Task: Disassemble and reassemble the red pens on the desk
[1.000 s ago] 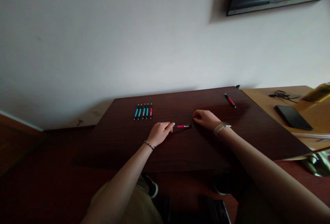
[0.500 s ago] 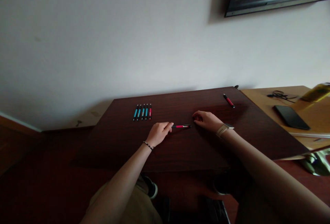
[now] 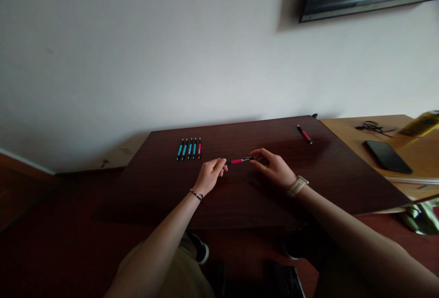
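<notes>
Since the earlier frames the red pen (image 3: 239,160) has come up off the surface (image 3: 343,174); it lay flat between the hands then, and now both hands carry it just above the wood.

Fingers first: left hand (image 3: 209,177) pinches the pen's left end betw. thumb and forefinger, the rest loosely curled. Right hand (image 3: 274,168) has its fingertips closed on the pen's right end; other fingers half bent. So both are closed on the same pen, one at each end, pen roughly level.

Step in hand, as I read it: pen just lifted, held at both ends, maybe to pull or fit a cap or to turn it — can't tell which, too small and dim to see a cap seam. The next move calls for a steady grip on one end while the other hand works, or a one-hand takeover if the pen is to be carried.

Pen itself: slim, red/pink barrel w. black ends, some dark print mid-barrel, not readable.

Outward from the pen: to its upper left lies a row of pens (image 3: 189,149), side by side, approx. parallel — four blue, one red on the right. Far upper right of the pen, a second red pen (image 3: 304,134) lies alone near the surface's back edge. Further right, on a lighter desk (image 3: 346,126), a dark phone (image 3: 387,156).
</notes>
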Demonstrator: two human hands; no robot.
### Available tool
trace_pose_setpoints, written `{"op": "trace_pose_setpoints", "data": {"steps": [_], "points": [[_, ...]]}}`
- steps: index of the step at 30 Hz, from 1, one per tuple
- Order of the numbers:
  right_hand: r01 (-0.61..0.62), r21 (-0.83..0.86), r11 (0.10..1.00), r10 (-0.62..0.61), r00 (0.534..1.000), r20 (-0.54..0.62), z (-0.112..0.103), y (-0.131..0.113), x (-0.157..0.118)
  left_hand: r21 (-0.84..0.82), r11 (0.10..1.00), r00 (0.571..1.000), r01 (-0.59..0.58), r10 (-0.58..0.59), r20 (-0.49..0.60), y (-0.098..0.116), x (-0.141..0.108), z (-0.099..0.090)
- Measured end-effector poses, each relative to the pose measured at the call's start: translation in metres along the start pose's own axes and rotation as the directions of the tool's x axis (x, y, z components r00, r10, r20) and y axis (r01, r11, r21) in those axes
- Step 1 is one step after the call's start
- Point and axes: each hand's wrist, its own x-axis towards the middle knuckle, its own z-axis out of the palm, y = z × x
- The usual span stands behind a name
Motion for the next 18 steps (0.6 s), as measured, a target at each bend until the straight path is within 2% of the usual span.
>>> {"op": "trace_pose_setpoints", "data": {"steps": [4, 7, 10, 12, 18], "points": [[-0.063, 0.232, 0.971, 0.069, 0.998, -0.017, 0.010, 0.003, -0.001, -0.081, 0.997, 1.000, 0.006, -0.005, 0.019, -0.001, 0.001, 0.007], [-0.137, 0.382, 0.914, 0.149, 0.989, -0.004, 0.019, 0.009, 0.000, -0.126, 0.992, 1.000, -0.015, 0.013, -0.017, -0.002, 0.004, 0.009], [-0.185, 0.407, 0.895, 0.198, 0.980, 0.009, 0.028, 0.014, 0.000, -0.089, 0.995, 0.998, -0.038, 0.034, -0.052, -0.002, 0.007, 0.009], [-0.188, 0.400, 0.897, 0.196, 0.980, 0.020, 0.031, 0.015, -0.001, -0.083, 0.996, 0.999, -0.013, 0.009, -0.048, -0.003, 0.008, 0.009], [-0.194, 0.505, 0.841, 0.187, 0.980, 0.065, 0.027, 0.015, -0.001, -0.154, 0.987, 0.999, 0.032, -0.037, -0.027, -0.008, 0.007, 0.011]]}}
